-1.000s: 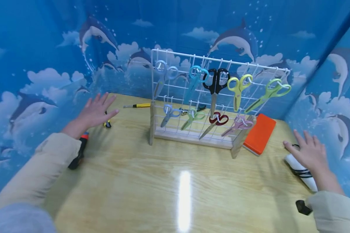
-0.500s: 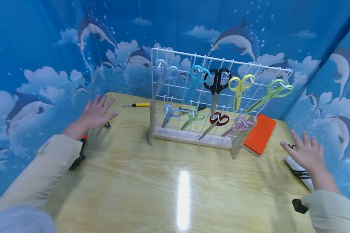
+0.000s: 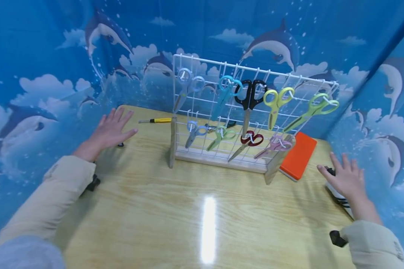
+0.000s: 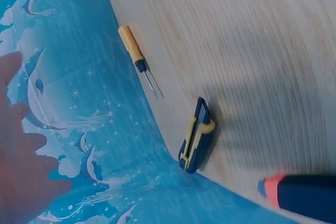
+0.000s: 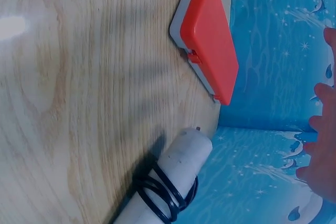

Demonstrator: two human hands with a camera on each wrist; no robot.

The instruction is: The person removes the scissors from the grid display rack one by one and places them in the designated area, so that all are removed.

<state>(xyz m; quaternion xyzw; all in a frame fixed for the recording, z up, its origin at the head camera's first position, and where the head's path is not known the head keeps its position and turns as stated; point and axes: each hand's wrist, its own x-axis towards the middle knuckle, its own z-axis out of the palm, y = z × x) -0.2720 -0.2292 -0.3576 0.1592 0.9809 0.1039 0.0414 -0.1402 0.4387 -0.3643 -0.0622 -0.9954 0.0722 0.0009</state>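
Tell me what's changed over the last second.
In the head view, the right hand has drifted slightly inward, towards the flat rectangular orange-red plastic case. Nothing was taken hold of or let go. The left hand stays nearly in place; the case and the multicoloured scissors hanging on the white wire-and-wood rack stay put.

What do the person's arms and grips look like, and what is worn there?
The left sleeve and right sleeve are beige and creased; the right bears small dark marks. A small black object sits beside the right cuff. The left grip and right grip wear no gloves.
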